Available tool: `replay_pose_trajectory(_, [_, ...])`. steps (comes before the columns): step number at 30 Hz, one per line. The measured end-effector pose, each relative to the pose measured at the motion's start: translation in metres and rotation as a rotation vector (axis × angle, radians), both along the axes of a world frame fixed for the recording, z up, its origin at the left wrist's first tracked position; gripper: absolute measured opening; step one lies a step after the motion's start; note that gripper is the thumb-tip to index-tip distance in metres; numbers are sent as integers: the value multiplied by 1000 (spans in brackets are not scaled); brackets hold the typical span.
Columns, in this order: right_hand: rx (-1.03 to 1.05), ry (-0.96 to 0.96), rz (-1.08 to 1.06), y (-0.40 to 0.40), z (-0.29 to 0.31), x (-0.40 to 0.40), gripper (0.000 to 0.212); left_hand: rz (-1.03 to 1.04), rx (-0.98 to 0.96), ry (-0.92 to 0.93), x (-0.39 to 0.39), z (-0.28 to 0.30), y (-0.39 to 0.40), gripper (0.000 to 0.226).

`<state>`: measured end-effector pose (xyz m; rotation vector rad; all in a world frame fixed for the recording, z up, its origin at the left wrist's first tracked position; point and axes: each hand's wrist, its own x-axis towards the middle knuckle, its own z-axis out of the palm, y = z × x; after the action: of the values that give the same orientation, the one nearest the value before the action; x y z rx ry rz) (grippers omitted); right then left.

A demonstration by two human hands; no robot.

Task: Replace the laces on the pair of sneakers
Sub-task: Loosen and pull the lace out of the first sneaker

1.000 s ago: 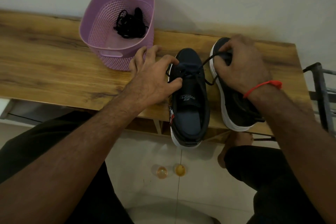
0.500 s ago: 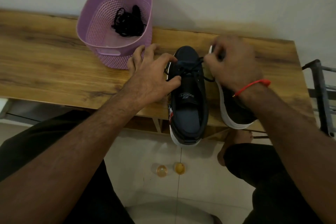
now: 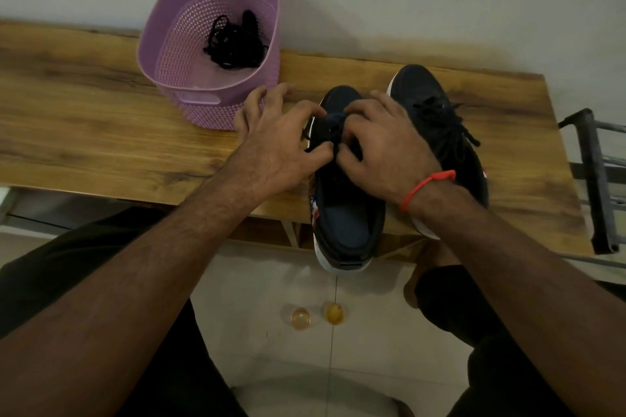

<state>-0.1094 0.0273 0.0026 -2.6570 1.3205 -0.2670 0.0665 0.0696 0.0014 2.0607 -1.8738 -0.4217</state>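
Two dark navy sneakers stand side by side on the wooden table (image 3: 101, 132), heels over its near edge. Both hands work on the left sneaker (image 3: 345, 213). My left hand (image 3: 277, 142) holds its left side, thumb and forefinger pinching the black lace at the eyelets. My right hand (image 3: 379, 142) is over the tongue, its fingers curled and pinching the same lace. The right sneaker (image 3: 437, 112) lies free, its black lace loose across the top. A bundle of black laces (image 3: 233, 41) sits inside the purple basket (image 3: 189, 78).
The basket stands at the table's back, just left of my left hand. A wall runs behind the table. A dark metal frame (image 3: 596, 179) is at the right edge. Two small round objects (image 3: 316, 315) lie on the floor between my knees.
My right hand has left the right sneaker and moved left onto the left sneaker's lace. The lace it had pulled out to the right now lies slack. My left hand stays.
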Motion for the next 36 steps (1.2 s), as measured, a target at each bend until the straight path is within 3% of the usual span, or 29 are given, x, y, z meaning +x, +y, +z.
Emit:
replay_pose_trajectory(2, [0,-132,-77,-14,10,-7,18,2,1,6,0,1,0,53])
replay_pose_trajectory(7, [-98,-467,-444,-43,32,-40,22,7,17,14,0,2,1,52])
replay_pose_trajectory(9, [-83,-385,-396,-44,30,-43,30,10,19,15,0,2,1,51])
replay_pose_trajectory(13, [84,-24,-230,-24,15,-23,70,2,17,6,-2,1,1,51])
replay_pose_trajectory(17, [178,73,-134,-10,4,-10,79,2,15,-9,-1,0,0,52])
replay_pose_trajectory(26, [224,73,-267,-26,14,-43,34,71,45,-82,2,0,2,63])
replay_pose_trajectory(30, [175,6,-234,-20,11,-39,18,26,54,-15,-2,1,2,64])
replay_pose_trajectory(36, [130,-74,-242,-13,12,-35,17,-60,-90,-40,-28,1,-1,45])
